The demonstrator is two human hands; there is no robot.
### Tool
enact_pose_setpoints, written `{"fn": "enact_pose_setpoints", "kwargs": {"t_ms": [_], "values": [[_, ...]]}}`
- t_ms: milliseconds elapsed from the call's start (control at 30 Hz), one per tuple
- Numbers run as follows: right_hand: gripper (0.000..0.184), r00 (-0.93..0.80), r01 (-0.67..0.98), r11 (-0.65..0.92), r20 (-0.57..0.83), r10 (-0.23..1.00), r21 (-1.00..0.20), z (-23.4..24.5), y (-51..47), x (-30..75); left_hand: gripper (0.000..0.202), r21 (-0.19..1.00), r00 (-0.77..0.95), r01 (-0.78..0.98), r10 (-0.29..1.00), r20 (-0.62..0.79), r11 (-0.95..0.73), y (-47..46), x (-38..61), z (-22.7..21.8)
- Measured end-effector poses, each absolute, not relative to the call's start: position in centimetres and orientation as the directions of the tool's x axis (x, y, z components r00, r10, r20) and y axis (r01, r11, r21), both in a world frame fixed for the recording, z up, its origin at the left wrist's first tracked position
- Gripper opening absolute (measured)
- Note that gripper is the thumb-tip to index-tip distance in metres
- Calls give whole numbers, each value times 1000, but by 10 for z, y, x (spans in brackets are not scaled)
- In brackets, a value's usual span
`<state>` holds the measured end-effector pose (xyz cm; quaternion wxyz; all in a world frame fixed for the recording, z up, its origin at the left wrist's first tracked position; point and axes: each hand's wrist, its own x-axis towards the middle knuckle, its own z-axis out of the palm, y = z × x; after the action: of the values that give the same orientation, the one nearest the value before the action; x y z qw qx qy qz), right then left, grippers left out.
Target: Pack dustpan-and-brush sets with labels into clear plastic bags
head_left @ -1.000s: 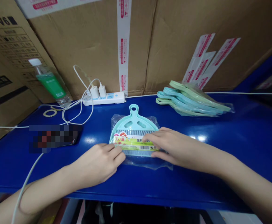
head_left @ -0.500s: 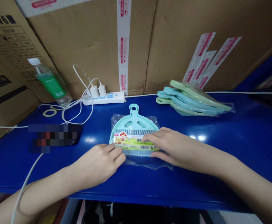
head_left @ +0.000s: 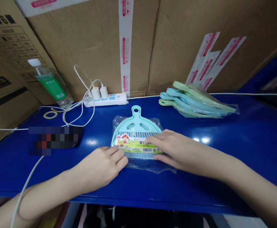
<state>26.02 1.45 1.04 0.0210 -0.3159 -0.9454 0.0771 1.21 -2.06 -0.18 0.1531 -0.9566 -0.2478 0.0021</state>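
Observation:
A light-blue dustpan (head_left: 141, 121) lies flat on the blue table, its looped handle pointing away from me. Over it sits a small brush with grey-blue bristles (head_left: 138, 155), banded by a printed paper label (head_left: 131, 146). Clear plastic wrap (head_left: 150, 165) encloses the set. My left hand (head_left: 108, 164) is closed at the lower left corner, its curled fingertips partly hidden. From the right side, my right hand (head_left: 168, 147) grips the set, with fingers over the label and the thumb near the bristles' lower right end.
Several wrapped green and blue dustpans (head_left: 195, 100) are stacked at the back right. A power strip (head_left: 114, 99) with white chargers and tangled cables stands behind. At left are a leaning bottle (head_left: 51, 85), a coiled band (head_left: 50, 114) and a blurred-out dark object (head_left: 57, 140). Cardboard boxes (head_left: 93, 41) line the back.

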Motion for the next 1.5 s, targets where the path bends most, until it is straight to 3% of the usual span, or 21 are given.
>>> {"fn": "enact_pose_setpoints", "kwargs": {"t_ms": [1500], "values": [[25,-794,603,782,-20,608,-159,11,14,259,9,-296,879,474,464,109,-829,-20,13,-2]]}}
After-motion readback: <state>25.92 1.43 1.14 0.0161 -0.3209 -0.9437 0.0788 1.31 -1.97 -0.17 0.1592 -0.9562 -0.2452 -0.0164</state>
